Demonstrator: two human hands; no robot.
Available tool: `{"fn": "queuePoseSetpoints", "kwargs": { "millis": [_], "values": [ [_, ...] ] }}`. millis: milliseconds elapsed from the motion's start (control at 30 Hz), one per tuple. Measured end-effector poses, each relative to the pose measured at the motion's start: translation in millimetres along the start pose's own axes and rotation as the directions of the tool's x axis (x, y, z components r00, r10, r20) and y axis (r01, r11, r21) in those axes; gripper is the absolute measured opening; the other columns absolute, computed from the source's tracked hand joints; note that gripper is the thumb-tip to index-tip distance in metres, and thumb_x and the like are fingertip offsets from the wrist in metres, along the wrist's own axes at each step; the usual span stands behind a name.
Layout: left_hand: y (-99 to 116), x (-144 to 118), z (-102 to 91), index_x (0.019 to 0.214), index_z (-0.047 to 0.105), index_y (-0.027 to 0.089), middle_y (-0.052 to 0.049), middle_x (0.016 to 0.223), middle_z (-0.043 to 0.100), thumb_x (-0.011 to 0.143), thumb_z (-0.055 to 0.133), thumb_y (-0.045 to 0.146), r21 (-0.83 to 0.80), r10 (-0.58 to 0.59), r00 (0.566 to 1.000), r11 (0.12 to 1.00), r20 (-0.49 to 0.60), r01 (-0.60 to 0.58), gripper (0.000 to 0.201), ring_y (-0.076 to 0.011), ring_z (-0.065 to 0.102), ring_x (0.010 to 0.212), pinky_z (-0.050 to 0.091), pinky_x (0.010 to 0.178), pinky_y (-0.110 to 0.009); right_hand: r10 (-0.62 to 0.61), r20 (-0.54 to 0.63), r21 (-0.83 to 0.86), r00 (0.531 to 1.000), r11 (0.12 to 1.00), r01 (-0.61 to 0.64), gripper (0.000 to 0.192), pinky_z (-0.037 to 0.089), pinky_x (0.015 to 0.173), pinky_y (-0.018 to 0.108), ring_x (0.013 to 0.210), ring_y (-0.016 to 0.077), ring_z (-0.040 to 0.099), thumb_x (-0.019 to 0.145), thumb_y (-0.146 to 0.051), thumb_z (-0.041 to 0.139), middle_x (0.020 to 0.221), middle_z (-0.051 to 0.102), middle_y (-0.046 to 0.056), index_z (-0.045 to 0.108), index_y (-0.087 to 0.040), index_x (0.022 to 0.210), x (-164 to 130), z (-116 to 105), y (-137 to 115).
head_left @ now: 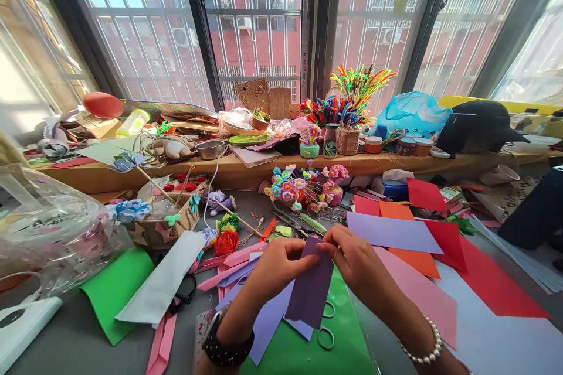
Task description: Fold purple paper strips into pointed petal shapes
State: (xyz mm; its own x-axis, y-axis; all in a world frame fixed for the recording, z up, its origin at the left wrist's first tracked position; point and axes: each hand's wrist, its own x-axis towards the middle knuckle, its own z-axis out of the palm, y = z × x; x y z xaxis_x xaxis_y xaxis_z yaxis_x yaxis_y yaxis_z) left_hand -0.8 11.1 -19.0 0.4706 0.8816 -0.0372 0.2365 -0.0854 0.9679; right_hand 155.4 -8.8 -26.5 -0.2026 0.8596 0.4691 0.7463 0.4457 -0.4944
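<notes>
A strip of dark purple paper hangs upright between my two hands, above the green sheet. My left hand pinches its upper left side with thumb and fingers. At the upper right corner, my right hand grips the same strip between thumb and forefinger. Under the strip lie lighter purple paper pieces. The handle loops of a pair of scissors show just below the strip; their blades are hidden behind it.
Red, orange, pink and lilac sheets overlap on the right. To the left lie a white folded paper, a green sheet and a plastic bag. Small crocheted flowers stand behind my hands, below a crowded ledge.
</notes>
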Motion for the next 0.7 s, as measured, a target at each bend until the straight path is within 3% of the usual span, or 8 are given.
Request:
{"fn": "queuePoseSetpoints", "kwargs": {
  "millis": [133,267,367,533,700],
  "values": [
    [-1.0,1.7,-3.0,0.073,0.065,0.009,-0.002,0.063,0.055,0.068,0.058,0.032,-0.016,-0.013,1.000,1.000,0.017,0.013,0.025,-0.0125,0.046,0.059,0.033,0.052,-0.020,-0.175,-0.070,-0.264,0.982,0.953,0.151,0.030,0.039,0.050,0.025,0.057,0.0159,0.051,0.088,-0.025,0.031,0.065,0.054,0.004,0.049,-0.017,0.065,1.2,12.9,4.7],
    [-0.6,2.0,-4.3,0.071,0.065,0.010,-0.002,0.064,0.057,0.066,0.060,0.034,-0.019,-0.008,1.000,1.000,0.002,0.008,0.025,-0.0132,0.048,0.060,0.034,0.052,-0.021,-0.246,-0.107,-0.334,0.963,0.921,0.198,0.039,0.036,0.049,0.025,0.055,0.0161,0.049,0.090,-0.032,0.024,0.061,0.053,0.004,0.048,-0.018,0.063,2.0,17.5,7.3],
    [1.2,1.1,-4.4,0.071,0.065,0.010,-0.002,0.064,0.057,0.065,0.061,0.033,-0.077,-0.038,0.999,0.996,0.015,0.039,0.024,-0.0128,0.048,0.060,0.035,0.052,-0.020,-0.190,-0.073,-0.231,0.979,0.958,0.168,0.038,0.036,0.049,0.024,0.055,0.0146,0.048,0.089,-0.034,0.026,0.061,0.052,0.003,0.046,-0.018,0.061,2.1,13.2,8.5],
    [3.5,0.0,-5.6,0.064,0.063,0.012,0.001,0.059,0.055,0.064,0.062,0.033,-0.039,-0.027,0.999,0.999,-0.022,0.026,0.021,-0.0106,0.046,0.055,0.032,0.049,-0.018,-0.117,0.133,0.118,0.984,0.988,0.101,0.022,0.038,0.053,0.021,0.061,0.0110,0.049,0.086,-0.029,0.040,0.067,0.051,-0.001,0.046,-0.018,0.068,1.6,-1.7,11.6],
    [3.3,-0.6,-5.0,0.064,0.064,0.012,0.001,0.058,0.054,0.066,0.059,0.034,0.071,0.014,1.000,0.997,-0.005,-0.014,0.023,-0.0112,0.046,0.055,0.032,0.046,-0.018,-0.077,0.254,0.102,0.964,0.993,0.052,0.027,0.037,0.050,0.022,0.056,0.0109,0.045,0.087,-0.032,0.037,0.063,0.050,-0.002,0.044,-0.018,0.065,-1.2,-12.1,9.6]
  ]
}}
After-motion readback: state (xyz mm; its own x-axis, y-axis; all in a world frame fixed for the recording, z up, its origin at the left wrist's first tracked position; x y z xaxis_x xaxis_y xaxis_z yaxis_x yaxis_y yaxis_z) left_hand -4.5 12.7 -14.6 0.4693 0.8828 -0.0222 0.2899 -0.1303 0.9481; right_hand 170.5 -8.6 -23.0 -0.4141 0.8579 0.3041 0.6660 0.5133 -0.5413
